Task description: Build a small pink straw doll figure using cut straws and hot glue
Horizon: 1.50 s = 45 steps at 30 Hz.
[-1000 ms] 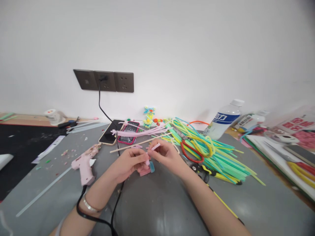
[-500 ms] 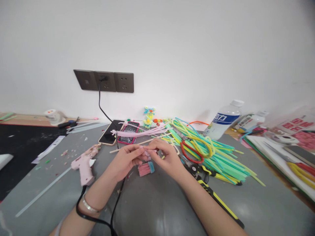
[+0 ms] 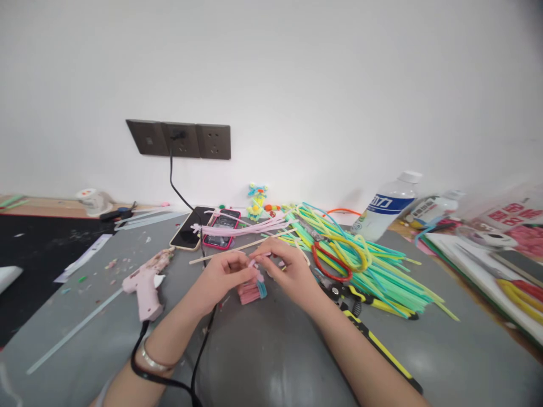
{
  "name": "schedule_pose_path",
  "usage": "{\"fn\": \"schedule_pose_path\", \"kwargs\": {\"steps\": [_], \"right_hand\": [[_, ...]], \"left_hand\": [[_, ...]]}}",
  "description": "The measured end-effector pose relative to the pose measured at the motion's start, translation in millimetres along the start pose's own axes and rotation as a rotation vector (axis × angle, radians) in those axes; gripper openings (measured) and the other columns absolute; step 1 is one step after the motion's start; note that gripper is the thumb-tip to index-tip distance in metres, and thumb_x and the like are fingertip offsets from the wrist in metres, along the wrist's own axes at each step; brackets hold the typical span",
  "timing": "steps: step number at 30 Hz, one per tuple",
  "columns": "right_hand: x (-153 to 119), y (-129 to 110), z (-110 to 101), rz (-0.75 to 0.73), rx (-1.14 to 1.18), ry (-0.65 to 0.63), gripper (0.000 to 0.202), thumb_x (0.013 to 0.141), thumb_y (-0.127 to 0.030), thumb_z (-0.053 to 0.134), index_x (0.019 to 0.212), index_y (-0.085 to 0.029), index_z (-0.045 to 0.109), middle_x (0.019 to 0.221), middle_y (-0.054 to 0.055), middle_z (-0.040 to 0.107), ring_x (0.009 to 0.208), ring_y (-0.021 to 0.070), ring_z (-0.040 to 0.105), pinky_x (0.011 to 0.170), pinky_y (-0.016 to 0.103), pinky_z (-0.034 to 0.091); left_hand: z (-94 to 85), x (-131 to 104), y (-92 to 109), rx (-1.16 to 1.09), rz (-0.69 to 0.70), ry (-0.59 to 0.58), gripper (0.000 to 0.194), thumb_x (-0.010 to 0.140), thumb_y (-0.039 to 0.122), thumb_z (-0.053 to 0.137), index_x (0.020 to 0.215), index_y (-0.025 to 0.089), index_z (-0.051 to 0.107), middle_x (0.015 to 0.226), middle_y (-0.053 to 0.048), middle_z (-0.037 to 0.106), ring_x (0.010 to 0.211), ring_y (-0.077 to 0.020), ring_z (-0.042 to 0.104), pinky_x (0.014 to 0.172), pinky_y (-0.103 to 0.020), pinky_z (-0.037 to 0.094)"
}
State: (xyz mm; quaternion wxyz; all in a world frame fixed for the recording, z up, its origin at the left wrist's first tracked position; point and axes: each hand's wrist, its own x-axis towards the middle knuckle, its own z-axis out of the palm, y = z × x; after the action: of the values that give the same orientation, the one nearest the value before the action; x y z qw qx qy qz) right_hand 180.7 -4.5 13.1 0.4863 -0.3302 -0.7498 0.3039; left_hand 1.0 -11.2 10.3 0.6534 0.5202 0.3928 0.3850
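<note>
Both hands meet over the middle of the grey table around a small pale pink pipe cleaner piece [image 3: 253,263]. My left hand [image 3: 227,278] pinches it between thumb and fingers. From the other side, my right hand [image 3: 287,271] grips it too, thumb against the curled forefinger. The fingers cover much of the piece, so its full shape is hidden. Just below the fingertips lies a short bundle of pink pipe cleaner lengths [image 3: 248,294] with a light blue band [image 3: 262,290] at its right end. Longer pale pink pipe cleaners [image 3: 241,229] lie behind the hands.
A pink glue gun [image 3: 146,288] lies at left, its black cord [image 3: 169,380] passing over my left forearm. Two phones [image 3: 193,229] lie behind. Red-handled scissors [image 3: 331,263], green and yellow pipe cleaners [image 3: 390,277], pliers [image 3: 377,302] and a bottle [image 3: 384,206] are at right.
The left thumb and fingers have shifted, and more of the pale pink piece shows between the hands. My left hand now covers part of the bundle's top edge.
</note>
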Motion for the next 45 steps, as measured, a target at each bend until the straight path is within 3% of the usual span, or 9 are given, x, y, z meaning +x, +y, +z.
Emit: {"fn": "schedule_pose_path", "kwargs": {"steps": [6,11,19,25,40,45], "right_hand": [[-1.3,2.1,0.7,-0.006,0.001,-0.098,0.016,0.096,-0.022,0.056,0.089,-0.019,0.071,0.08,0.004,0.065,0.077,0.0171,0.059,0.073,0.03,0.045],[-1.9,2.2,-0.7,-0.026,-0.021,-0.152,0.019,0.096,-0.026,0.056,0.087,-0.019,0.071,0.08,0.005,0.064,0.076,0.017,0.058,0.072,0.03,0.044],[0.0,-1.0,-4.0,-0.017,0.062,-0.046,0.015,0.094,-0.023,0.06,0.089,-0.02,0.074,0.082,0.005,0.066,0.078,0.0168,0.061,0.071,0.029,0.047],[-0.8,-3.2,-4.0,-0.033,0.076,0.015,0.014,0.092,-0.026,0.063,0.091,-0.022,0.076,0.08,0.005,0.066,0.076,0.0174,0.062,0.067,0.03,0.048],[-3.0,-1.4,-8.7,-0.205,-0.16,-0.039,0.021,0.094,-0.016,0.057,0.107,-0.023,0.072,0.093,0.005,0.074,0.087,0.0172,0.066,0.081,0.034,0.043],[-2.6,0.1,-4.4,-0.273,-0.211,0.006,0.018,0.092,-0.021,0.063,0.107,-0.024,0.072,0.091,0.004,0.075,0.084,0.0182,0.068,0.078,0.034,0.042]], "left_hand": [[-1.0,-0.8,1.6,0.146,-0.064,-0.106,0.024,0.076,0.033,0.074,0.068,0.012,0.069,0.053,0.001,0.057,0.047,-0.0071,0.045,0.046,-0.019,0.033],[-2.7,-2.7,-2.3,0.143,-0.083,-0.185,0.021,0.08,0.03,0.071,0.071,0.012,0.069,0.056,0.0,0.06,0.048,-0.0078,0.048,0.046,-0.019,0.033],[-2.4,-4.2,3.9,-0.069,-0.097,-0.106,0.035,0.071,0.039,0.081,0.065,0.014,0.058,0.067,-0.003,0.068,0.047,-0.0065,0.049,0.044,-0.019,0.035],[-2.7,-4.4,3.1,-0.219,-0.103,-0.078,0.03,0.072,0.034,0.083,0.067,0.014,0.061,0.065,-0.001,0.067,0.05,-0.0058,0.051,0.047,-0.017,0.038],[-0.5,0.3,1.5,-0.366,-0.038,0.048,0.03,0.067,0.037,0.086,0.066,0.014,0.068,0.064,-0.001,0.067,0.06,-0.0076,0.057,0.05,-0.014,0.042],[-0.9,1.2,1.8,-0.396,-0.053,0.056,0.031,0.066,0.036,0.087,0.064,0.014,0.065,0.065,0.0,0.063,0.061,-0.0071,0.054,0.052,-0.015,0.041]]}}
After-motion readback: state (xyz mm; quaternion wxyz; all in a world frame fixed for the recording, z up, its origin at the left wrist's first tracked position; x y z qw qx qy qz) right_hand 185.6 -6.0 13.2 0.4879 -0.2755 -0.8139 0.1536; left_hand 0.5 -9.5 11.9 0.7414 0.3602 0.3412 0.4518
